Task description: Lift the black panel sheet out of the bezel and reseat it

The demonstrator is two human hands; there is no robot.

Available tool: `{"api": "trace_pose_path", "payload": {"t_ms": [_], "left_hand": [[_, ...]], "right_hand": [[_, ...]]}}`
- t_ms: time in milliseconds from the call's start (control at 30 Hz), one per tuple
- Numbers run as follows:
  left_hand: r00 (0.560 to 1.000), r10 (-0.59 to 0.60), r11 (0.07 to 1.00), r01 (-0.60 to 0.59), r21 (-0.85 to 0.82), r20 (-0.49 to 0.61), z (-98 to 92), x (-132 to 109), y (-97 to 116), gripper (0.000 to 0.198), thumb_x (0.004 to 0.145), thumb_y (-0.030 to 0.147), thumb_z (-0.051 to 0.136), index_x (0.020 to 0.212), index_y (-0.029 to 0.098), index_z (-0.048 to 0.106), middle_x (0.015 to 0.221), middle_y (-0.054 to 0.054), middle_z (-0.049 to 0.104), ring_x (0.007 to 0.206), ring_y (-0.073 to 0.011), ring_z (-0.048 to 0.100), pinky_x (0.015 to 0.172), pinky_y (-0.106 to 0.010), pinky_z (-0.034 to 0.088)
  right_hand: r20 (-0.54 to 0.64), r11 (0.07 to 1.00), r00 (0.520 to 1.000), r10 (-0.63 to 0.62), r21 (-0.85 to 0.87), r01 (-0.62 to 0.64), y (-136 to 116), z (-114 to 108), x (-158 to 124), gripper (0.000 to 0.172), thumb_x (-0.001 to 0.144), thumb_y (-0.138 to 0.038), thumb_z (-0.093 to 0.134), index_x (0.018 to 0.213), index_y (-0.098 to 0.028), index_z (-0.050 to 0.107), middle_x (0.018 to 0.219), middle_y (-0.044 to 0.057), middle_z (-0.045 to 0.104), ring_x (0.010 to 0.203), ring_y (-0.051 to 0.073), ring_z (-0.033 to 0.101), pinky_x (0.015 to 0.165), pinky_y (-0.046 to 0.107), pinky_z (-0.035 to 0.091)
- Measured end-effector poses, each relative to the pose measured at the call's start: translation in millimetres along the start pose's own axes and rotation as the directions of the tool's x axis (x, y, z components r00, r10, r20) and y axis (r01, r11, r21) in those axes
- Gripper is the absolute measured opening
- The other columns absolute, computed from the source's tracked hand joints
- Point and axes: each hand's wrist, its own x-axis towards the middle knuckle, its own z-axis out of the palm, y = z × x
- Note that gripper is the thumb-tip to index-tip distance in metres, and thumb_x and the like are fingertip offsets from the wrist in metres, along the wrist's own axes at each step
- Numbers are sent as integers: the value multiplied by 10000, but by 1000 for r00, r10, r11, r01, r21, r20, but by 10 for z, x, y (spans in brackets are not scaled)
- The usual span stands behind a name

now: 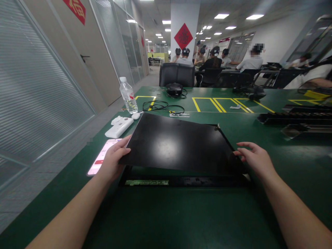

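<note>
My left hand (114,157) pinches the left edge of a flat black screen panel (178,145), thumb on top and fingers mostly hidden beneath. That side of the panel is raised, so it tilts down toward the right. Under it lies a thin black frame (207,181) with a green circuit strip (146,182) along its near side. At the panel's right edge is my right hand (255,159), fingers apart and partly bent; its fingertips touch or nearly touch the edge of the panel or frame.
On the green table (176,214) at left are a lit phone (100,162), a white device (119,127) and a water bottle (128,97). A cable (166,106) and black headgear (174,90) lie beyond. Dark strips (293,117) lie at right. People sit in the background.
</note>
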Motion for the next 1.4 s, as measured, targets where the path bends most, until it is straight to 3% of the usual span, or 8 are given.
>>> {"api": "trace_pose_path", "payload": {"t_ms": [567,767,967,1200,1400], "left_hand": [[1000,-23,999,23,33,-6,8,2,7,646,605,364,806,1225,184,847,1062,-105,860,1016,-408,765,714,-382,588],[1000,-28,999,28,-22,-6,81,-17,-17,740,627,361,759,1334,150,796,1144,-105,849,1092,-418,747,841,-423,602],[999,-21,995,19,-95,-28,137,-24,-90,647,649,356,728,1257,151,818,1192,-106,834,1164,-433,720,924,-449,591],[1000,-12,997,12,-82,0,96,8,-117,565,648,346,707,1173,164,807,1177,-112,824,1160,-413,712,939,-448,573],[998,-43,994,38,-98,-44,61,29,-155,459,636,347,752,1075,221,798,1170,-74,823,1172,-395,703,914,-420,570]], "right_hand": [[10,997,998,-57,-46,58,39,16,17,378,685,-389,669,1026,-241,739,767,69,794,558,203,591,564,345,442],[14,993,997,-76,-86,77,67,14,30,407,698,-403,664,1060,-235,744,797,74,805,571,211,617,581,356,461],[21,989,995,-96,-113,98,41,11,14,400,705,-409,664,1052,-230,749,780,74,802,558,211,620,566,355,463],[15,987,995,-99,-129,100,63,8,33,397,691,-424,665,1030,-237,752,775,73,803,550,218,627,546,356,456],[25,984,997,-70,-165,73,36,12,23,420,701,-428,648,1063,-242,750,812,66,809,594,229,644,597,373,472]]}}
